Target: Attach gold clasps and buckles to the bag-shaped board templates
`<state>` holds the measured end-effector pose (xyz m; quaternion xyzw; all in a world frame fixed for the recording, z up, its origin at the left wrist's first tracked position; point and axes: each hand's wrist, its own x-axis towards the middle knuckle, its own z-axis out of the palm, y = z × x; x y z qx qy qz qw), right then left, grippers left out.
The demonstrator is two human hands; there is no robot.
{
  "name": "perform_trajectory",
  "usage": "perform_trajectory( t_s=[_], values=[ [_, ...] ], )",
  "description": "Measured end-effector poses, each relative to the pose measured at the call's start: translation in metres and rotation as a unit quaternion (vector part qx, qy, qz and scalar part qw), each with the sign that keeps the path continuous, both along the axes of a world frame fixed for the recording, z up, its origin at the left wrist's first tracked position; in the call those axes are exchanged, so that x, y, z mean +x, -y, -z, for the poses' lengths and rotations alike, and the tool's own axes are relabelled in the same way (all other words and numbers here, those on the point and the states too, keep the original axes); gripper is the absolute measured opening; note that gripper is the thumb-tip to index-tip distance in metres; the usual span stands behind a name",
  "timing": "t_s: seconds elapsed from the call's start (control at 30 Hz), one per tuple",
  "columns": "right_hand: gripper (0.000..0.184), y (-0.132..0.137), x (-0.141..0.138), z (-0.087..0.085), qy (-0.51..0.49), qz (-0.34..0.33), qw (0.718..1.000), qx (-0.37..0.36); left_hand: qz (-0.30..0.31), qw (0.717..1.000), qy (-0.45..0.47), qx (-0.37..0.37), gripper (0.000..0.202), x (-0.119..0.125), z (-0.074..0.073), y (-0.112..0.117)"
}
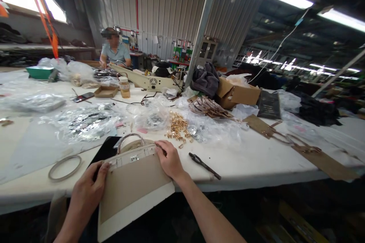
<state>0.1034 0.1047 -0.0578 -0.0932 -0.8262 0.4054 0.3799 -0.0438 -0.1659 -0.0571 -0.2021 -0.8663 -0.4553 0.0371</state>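
Between my hands is a flat beige bag panel (134, 188) with a pale border, tilted over the table's front edge. Small metal pieces show along its upper strip, and a curved handle (129, 135) rises behind it. My left hand (92, 180) grips the panel's upper left side, thumb on top. At the upper right corner, my right hand (169, 159) is closed on the same panel, fingers curled over the edge. Partly hidden behind the panel lies a black flat board (104, 152). To the right of my right hand rests a dark metal punch-like tool (204, 165).
Gold-coloured fittings (178, 125) lie piled beyond the panel, beside plastic bags of silver metal pieces (91, 121). A roll of tape (65, 168) sits at left. Brown panels with straps (322, 159) lie at right, near a cardboard box (239, 93). Another person (115, 51) sits across the table.
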Motion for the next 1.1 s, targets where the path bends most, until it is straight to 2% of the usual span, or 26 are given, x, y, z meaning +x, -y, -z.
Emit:
perform_trajectory(
  t_s=[0.3, 0.5, 0.77, 1.1],
  values=[
    [0.032, -0.001, -0.003, 0.005, 0.004, -0.006, 1.0, 0.008, 0.033, 0.998, -0.012, 0.057, 0.051, 0.003, 0.005, 0.0],
    [0.039, -0.004, -0.005, 0.013, 0.008, -0.006, 1.0, 0.014, 0.045, 0.995, -0.018, 0.084, 0.047, 0.009, 0.002, 0.0],
    [0.051, -0.007, -0.006, 0.018, 0.021, -0.002, 1.0, 0.013, 0.042, 0.994, -0.017, 0.104, 0.044, 0.013, 0.002, 0.0],
    [0.052, -0.011, -0.007, 0.026, 0.038, 0.009, 0.999, 0.011, 0.031, 0.993, -0.028, 0.112, 0.041, 0.013, 0.009, 0.0]
  ],
)
